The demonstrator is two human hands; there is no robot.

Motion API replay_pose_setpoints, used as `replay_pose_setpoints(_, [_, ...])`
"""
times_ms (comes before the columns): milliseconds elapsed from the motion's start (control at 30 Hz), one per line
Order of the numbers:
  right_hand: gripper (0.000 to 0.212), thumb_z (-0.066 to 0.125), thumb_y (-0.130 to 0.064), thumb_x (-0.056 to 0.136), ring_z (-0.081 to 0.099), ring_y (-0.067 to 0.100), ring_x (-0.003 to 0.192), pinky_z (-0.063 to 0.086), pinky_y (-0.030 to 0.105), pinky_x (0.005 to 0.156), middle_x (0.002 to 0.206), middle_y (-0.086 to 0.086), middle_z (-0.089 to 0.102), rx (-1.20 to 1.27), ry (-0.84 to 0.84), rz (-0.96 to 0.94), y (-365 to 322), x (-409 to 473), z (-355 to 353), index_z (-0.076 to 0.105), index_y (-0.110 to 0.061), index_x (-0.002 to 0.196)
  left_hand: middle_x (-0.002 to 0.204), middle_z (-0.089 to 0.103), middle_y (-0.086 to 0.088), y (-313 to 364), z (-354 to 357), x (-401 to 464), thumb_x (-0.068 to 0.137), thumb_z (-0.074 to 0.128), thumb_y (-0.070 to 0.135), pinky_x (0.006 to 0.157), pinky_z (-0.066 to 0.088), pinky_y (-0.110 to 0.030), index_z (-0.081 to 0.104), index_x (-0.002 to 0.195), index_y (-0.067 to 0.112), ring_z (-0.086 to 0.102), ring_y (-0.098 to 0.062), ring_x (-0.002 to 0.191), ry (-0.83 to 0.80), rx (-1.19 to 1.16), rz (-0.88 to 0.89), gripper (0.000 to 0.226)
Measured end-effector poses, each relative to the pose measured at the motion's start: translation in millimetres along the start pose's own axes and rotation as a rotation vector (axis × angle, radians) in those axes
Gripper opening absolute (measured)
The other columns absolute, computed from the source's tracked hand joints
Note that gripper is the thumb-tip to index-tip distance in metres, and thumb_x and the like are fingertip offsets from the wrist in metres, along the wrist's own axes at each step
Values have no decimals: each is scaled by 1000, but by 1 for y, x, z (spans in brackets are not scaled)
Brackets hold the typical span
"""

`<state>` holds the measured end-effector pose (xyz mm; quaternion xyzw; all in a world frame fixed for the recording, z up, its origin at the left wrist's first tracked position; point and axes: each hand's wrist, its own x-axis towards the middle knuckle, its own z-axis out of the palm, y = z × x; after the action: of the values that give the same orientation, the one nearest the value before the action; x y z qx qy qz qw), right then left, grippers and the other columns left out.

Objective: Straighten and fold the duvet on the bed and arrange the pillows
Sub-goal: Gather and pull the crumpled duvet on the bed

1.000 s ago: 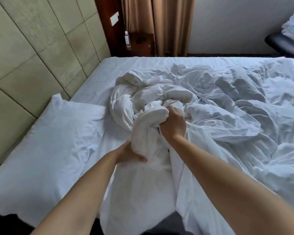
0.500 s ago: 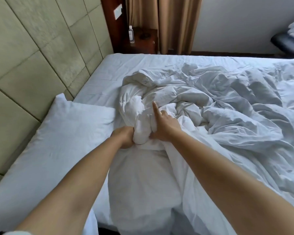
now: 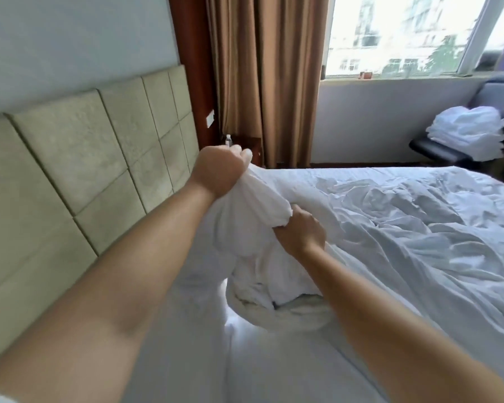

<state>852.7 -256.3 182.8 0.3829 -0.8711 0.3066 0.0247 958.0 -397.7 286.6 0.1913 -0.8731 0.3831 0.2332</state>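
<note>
Both of your hands have risen since half a second ago, hauling a bunch of the duvet point(image 3: 390, 234) up off the mattress where before it sat low in a heap; your view has lifted too, so the window point(image 3: 405, 36) now shows.

Nearest you, two bare forearms reach out over the one bed point(image 3: 274, 373). Your right hand point(image 3: 301, 232) is fisted around a thick roll of the white cloth, fingers curled tight under it. Your left hand point(image 3: 218, 170) sits higher and farther, toward the headboard point(image 3: 79, 158) edge of the bed, also clenched on the duvet, with a tuft of fabric poking out past the knuckles. Between the two fists the cloth runs as one taut band (its loose end sags in a loop below your right wrist). One duvet, then, its remainder lying crumpled across the right half of the bed.

Beyond the far edge hang brown curtains point(image 3: 268, 82), and one small bottle point(image 3: 229, 140) stands beside them. At the far right, one stack of white linen point(image 3: 469, 132) rests on a dark seat.
</note>
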Motion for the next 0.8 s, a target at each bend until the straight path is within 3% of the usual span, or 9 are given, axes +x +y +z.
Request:
replay_pose_setpoints(67, [37,55,-31,84,56,31,106,42,35,81,118,6,59,23,20,29,-7,-16,14,48,-19,118,43,48,-1,10,15,-39,41,77,-1,34,28,-13,56,56,14,47,-20,28,32,-162,-5,29])
replay_pose_setpoints(200, [79,67,-35,77,50,30,116,43,38,90,135,5,45,-8,-162,-66,-21,-56,55,26,-24,144,52,58,-11,44,43,-109,53,75,-5,35,43,-28,60,65,5,56,-30,37,-66,-468,-107,22])
replay_pose_setpoints(300, [48,57,-28,83,57,30,109,43,33,82,123,5,60,-37,-273,-20,-30,-80,76,46,-26,129,82,65,-18,61,55,-147,75,65,5,57,51,-40,63,86,2,65,-37,71,-221,-657,-68,11])
replay_pose_setpoints(367, [32,59,-26,81,61,28,102,44,29,76,108,5,65,-49,-470,39,-27,-88,81,58,-20,113,104,62,-12,64,63,-173,78,64,22,76,46,-39,63,101,10,59,-33,99,-368,-709,-80,26])
replay_pose_setpoints(467, [47,72,-26,75,56,23,97,40,26,79,103,2,57,-81,-905,118,-26,-92,73,58,-12,117,129,51,5,72,70,-210,69,71,46,102,32,-40,49,126,27,44,-21,124,-771,-724,-92,64])
replay_pose_setpoints(600, [56,75,-30,72,55,23,99,44,29,85,107,3,55,-117,-1005,142,-30,-99,66,53,-10,120,136,47,10,86,72,-238,63,79,36,108,18,-56,32,135,33,39,-19,132,-1060,-769,-3,86])
replay_pose_setpoints(667, [62,76,-35,70,56,25,105,46,34,94,113,5,56,-174,-1055,172,-27,-101,64,52,-11,122,139,48,7,82,73,-245,73,72,29,111,15,-55,37,136,31,41,-20,132,-1131,-725,-12,72])
replay_pose_setpoints(733, [68,76,-42,71,55,26,107,44,36,97,117,5,55,-251,-1148,180,-27,-103,65,51,-11,126,130,57,-1,78,73,-249,85,57,28,108,27,-45,53,124,25,50,-24,122,-1098,-687,-91,40])
replay_pose_setpoints(800, [73,74,-52,72,54,23,105,42,31,93,116,3,54,-291,-1134,123,-35,-105,71,51,-10,128,124,61,-7,74,73,-241,89,48,28,95,40,-37,58,116,19,56,-28,113,-1007,-753,-244,30])
